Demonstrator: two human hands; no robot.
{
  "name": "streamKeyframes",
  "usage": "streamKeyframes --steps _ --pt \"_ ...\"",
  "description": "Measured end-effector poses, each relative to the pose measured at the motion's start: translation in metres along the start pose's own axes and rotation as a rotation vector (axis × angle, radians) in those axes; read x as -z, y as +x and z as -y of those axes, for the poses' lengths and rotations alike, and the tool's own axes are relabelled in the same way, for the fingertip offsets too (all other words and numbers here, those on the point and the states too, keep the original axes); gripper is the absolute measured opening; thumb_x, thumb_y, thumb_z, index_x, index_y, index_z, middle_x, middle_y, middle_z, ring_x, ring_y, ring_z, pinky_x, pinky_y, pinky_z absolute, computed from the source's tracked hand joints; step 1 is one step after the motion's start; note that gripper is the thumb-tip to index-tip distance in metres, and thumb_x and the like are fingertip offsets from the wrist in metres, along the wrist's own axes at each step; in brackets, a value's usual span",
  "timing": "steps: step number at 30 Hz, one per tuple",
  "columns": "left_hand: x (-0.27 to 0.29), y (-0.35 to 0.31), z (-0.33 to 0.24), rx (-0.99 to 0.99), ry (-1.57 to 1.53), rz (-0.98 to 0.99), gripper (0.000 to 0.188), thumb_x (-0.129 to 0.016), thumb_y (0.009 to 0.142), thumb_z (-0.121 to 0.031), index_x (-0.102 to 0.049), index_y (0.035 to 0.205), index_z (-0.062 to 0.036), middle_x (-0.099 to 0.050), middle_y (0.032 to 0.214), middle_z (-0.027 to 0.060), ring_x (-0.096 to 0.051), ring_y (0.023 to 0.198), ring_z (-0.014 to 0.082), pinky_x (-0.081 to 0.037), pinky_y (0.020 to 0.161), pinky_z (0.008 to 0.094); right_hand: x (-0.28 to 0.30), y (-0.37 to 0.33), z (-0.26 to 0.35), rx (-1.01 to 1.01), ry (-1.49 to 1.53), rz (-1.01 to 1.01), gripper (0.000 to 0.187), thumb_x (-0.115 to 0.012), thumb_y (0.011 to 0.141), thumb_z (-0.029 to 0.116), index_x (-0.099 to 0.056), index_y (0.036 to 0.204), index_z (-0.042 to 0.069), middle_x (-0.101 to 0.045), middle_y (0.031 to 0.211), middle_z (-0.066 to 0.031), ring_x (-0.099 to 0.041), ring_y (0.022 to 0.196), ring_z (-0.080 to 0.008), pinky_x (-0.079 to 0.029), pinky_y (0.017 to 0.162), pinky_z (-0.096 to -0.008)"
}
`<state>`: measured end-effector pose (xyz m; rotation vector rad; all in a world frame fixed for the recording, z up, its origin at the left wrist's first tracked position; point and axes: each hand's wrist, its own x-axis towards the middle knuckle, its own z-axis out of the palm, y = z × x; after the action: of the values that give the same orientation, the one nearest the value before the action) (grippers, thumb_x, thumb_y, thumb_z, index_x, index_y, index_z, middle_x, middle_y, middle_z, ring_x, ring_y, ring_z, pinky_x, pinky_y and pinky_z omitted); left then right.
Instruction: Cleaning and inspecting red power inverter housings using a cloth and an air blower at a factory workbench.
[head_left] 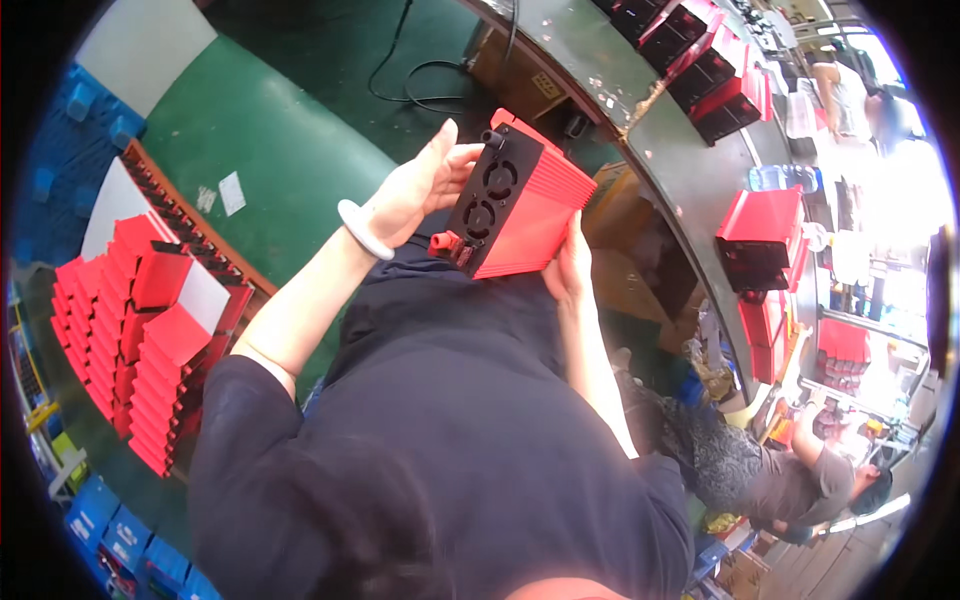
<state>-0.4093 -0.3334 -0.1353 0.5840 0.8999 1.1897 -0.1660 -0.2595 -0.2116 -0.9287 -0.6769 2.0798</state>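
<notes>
Left side: a white paper slip point(232, 194) lies on a green surface point(290, 150); blue plastic pieces point(75, 155) (exact kind unclear) sit at the upper edge, blue boxes point(127, 537) toward the lower corner. Ahead: a black cable point(408, 98), loosely looped, near a cardboard box point(515, 85) under the workbench point(668, 150). Lower right: a co-worker point(800, 485) in a greyish top.

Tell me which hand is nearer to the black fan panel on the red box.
Left: the left hand is beside the black fan panel, at its left edge. The right hand is farther off, holding the red box on its right-hand side.
</notes>
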Motion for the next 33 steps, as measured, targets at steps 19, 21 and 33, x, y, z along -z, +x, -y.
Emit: streamKeyframes --steps 19,21,33 --pt "-0.042 -0.004 0.003 -0.170 0.254 0.208 0.072 -0.071 0.081 -0.024 -0.036 0.139 0.0004 -0.050 0.131 0.0112 -0.048 0.117 0.0165 -0.038 0.101 0.0312 0.004 -0.021 0.000 0.105 0.082 -0.052 0.057 -0.041 0.096 0.046 -0.037 0.138 0.007 -0.045 0.138 -0.0097 -0.045 0.125 -0.0241 -0.037 0.105 -0.0414" --pt "-0.049 -0.004 0.003 -0.244 0.368 0.145 0.084 -0.079 0.072 -0.029 -0.036 0.137 0.0002 -0.050 0.128 0.0115 -0.049 0.117 0.0186 -0.038 0.100 0.0315 0.004 -0.023 0.000 0.131 0.086 -0.089 0.055 -0.042 0.096 0.045 -0.040 0.136 0.006 -0.048 0.136 -0.0091 -0.046 0.123 -0.0237 -0.036 0.105 -0.0409" --pt "-0.041 0.005 -0.002 -0.188 0.916 0.049 0.079 -0.075 0.063 -0.033 -0.045 0.128 -0.0015 -0.059 0.113 0.0181 -0.058 0.105 0.0278 -0.044 0.092 0.0319 0.011 -0.032 0.047 0.762 -0.288 -0.609 0.017 -0.054 0.093 0.006 -0.062 0.106 -0.002 -0.064 0.102 -0.0076 -0.059 0.092 -0.0137 -0.046 0.087 -0.0270"
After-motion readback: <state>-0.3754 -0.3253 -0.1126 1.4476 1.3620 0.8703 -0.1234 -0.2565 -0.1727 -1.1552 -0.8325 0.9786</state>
